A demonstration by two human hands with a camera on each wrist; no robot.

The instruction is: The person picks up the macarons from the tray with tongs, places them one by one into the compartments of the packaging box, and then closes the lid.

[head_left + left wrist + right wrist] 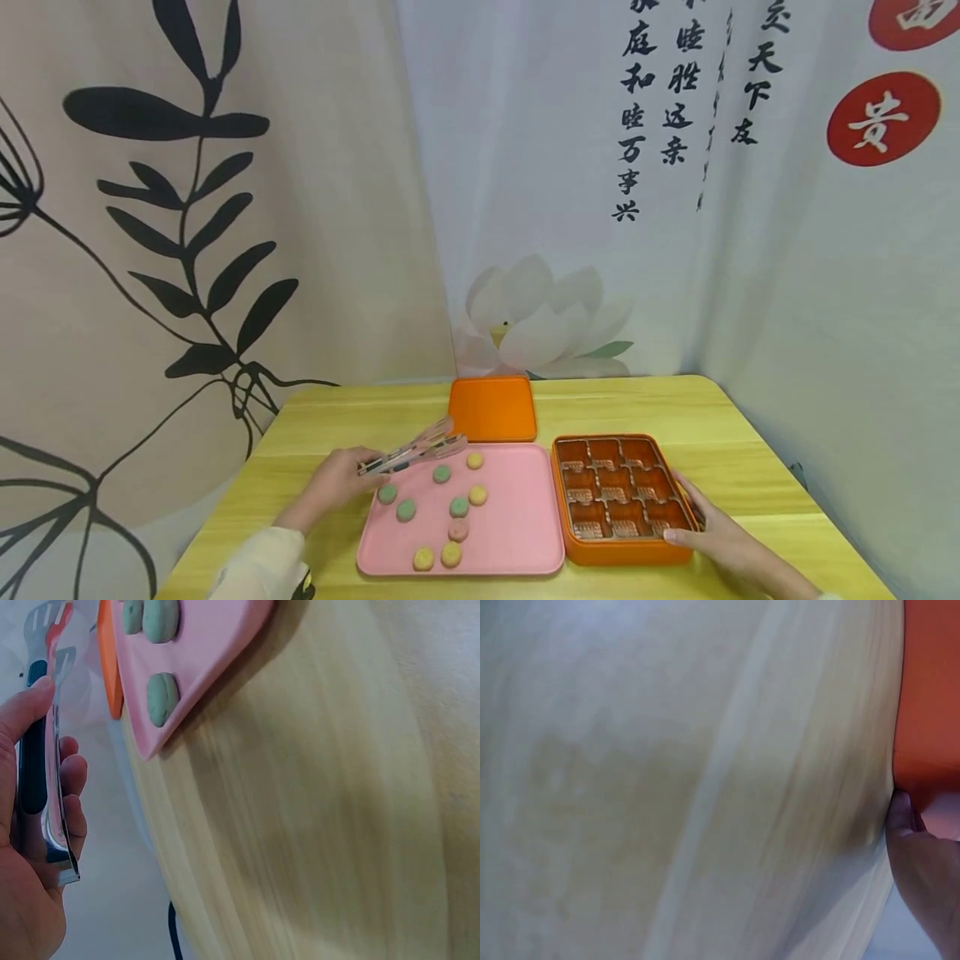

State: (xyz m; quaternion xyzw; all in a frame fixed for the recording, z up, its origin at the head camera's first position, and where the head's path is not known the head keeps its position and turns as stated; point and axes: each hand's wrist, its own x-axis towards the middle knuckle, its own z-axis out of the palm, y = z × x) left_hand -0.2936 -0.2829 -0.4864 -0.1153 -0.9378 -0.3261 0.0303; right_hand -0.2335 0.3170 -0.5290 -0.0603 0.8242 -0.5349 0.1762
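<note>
Head view: gripping tongs (408, 455) in curled left hand (341, 480) over pink tray (517, 508).
Holding orange box (622, 552) beside it with right hand (716, 537), using fingers and thumb.

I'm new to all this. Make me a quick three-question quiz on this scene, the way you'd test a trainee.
1. What does the left hand hold?

2. True or false: the right hand touches the orange box.

3. How many pink round pieces lie on the pink tray?
a) one
b) three
c) five

Key:
1. A pair of tongs.
2. True: its thumb is at the rim and its fingers are along the side.
3. a) One pink piece; the others on the tray are green or yellow.
</note>
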